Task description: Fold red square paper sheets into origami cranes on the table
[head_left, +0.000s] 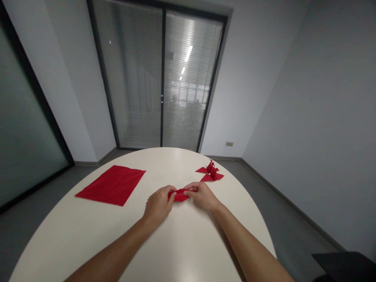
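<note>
Between my two hands is a folded piece of red paper (180, 195), held just above or on the table; I cannot tell whether it touches. My left hand (160, 203) pinches its left part, with a small red tip showing past the knuckles. On the right side, my right hand (202, 194) grips the paper between thumb and fingers. Parts of the folded paper are hidden behind both hands. Beyond my right hand stand red origami cranes (212, 173), close together with wings spread.
A flat red sheet of paper (113, 186), slightly creased, lies on the left of the round white table (176, 239). Past the far edge is a glass door (161, 78) with blinds. A dark object (346, 264), perhaps a chair, is at the lower right.
</note>
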A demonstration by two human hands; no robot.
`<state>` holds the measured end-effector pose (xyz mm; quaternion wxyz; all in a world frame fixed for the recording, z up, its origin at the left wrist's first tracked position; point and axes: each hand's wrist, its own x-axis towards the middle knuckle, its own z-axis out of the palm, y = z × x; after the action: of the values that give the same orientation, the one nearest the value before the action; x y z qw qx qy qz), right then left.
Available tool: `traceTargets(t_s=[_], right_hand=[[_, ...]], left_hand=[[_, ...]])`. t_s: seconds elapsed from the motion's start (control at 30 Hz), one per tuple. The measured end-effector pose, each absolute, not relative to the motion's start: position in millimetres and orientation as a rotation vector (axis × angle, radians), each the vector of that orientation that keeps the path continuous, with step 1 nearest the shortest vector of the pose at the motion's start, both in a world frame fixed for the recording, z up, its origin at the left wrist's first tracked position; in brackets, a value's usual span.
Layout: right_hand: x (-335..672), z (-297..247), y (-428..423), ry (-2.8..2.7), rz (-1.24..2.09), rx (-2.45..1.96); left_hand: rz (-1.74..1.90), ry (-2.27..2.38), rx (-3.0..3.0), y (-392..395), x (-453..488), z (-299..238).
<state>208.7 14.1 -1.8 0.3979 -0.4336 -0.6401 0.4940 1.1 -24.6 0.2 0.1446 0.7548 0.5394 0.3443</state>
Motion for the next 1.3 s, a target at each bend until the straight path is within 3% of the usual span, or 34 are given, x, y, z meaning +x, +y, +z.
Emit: traceTargets(t_s=[0.63,0.9,1.3], right_hand=[[232.1,-0.4,14.7,-1.582,1.273,-1.223],[222.5,1.5,8.0,-1.779,1.103,-1.112],[209.7,-2.2,6.0,-1.827,1.121,-1.122]], left_hand=[[0.937,1.622,2.099,-24.0,-0.7,-0.3],[0.981,1.563,2.321,-25.4,-4.2,0.6],[0.921,1.484,2.443,-26.5,0.8,3.2]])
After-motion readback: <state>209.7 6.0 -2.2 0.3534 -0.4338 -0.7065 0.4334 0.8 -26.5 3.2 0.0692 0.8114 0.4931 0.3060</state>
